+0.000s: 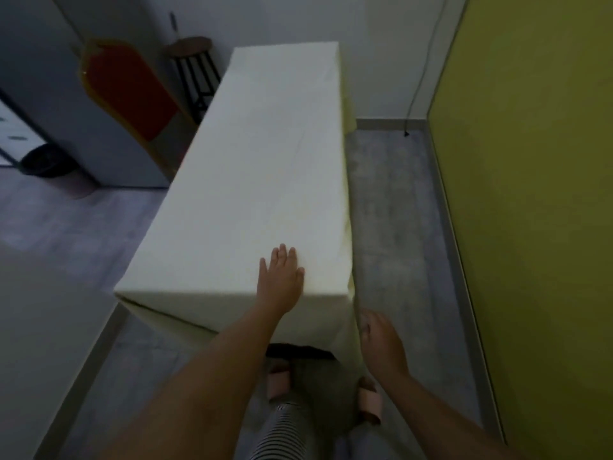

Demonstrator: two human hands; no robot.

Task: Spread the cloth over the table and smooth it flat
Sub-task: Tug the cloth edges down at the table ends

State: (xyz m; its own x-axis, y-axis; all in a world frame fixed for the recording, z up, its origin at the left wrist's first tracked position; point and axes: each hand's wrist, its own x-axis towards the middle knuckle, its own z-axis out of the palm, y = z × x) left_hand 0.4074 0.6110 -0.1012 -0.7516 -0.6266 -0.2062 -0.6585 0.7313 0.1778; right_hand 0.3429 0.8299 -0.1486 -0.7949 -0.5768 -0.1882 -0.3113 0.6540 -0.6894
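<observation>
Two hands, one cloth

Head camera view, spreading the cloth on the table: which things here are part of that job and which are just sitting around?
Part of the job:
- cream cloth, draped over the table
- left hand, flat on the cloth near the close edge
- right hand, by the hanging corner

Just around:
- round stool
- red board leaning on the cabinet
- dark cable down the wall

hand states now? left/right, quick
Left hand: open, palm flat on the cream cloth, holding nothing.
Right hand: at the cloth's hanging corner; grip cannot be told.
</observation>
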